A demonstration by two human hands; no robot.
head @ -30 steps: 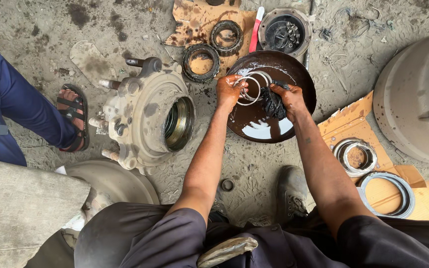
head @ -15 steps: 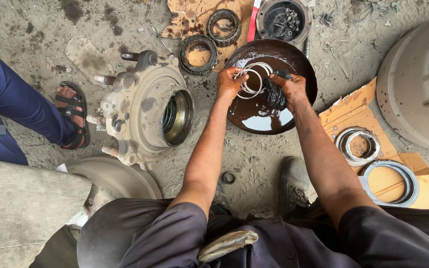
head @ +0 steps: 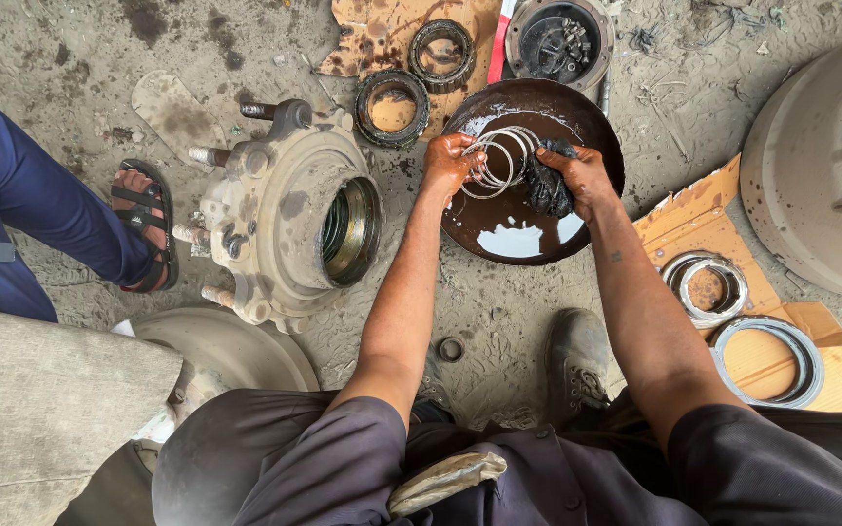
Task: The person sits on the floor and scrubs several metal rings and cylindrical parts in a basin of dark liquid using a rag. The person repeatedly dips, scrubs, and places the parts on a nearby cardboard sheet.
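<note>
My left hand [head: 448, 162] grips a bunch of thin metal rings [head: 501, 159] over a round dark basin [head: 592, 125] holding dark oily liquid. My right hand [head: 574, 171] is closed on a dark wet rag [head: 544, 185] pressed against the rings' right side. Both hands are smeared with brown oil and hover just above the liquid. The rings are shiny and overlap one another, tilted toward me.
A large dirty wheel hub [head: 289, 216] lies left of the basin. Two bearing races [head: 392, 107] rest on cardboard behind it, beside a round tin of parts [head: 559, 41]. Seal rings [head: 704, 287] lie on cardboard at right, near a brake drum [head: 821, 166]. Another person's sandalled foot [head: 143, 226] is at left.
Both hands stay at the basin with the rings and rag; the rag has shifted slightly along the rings. The view has drifted a little.
</note>
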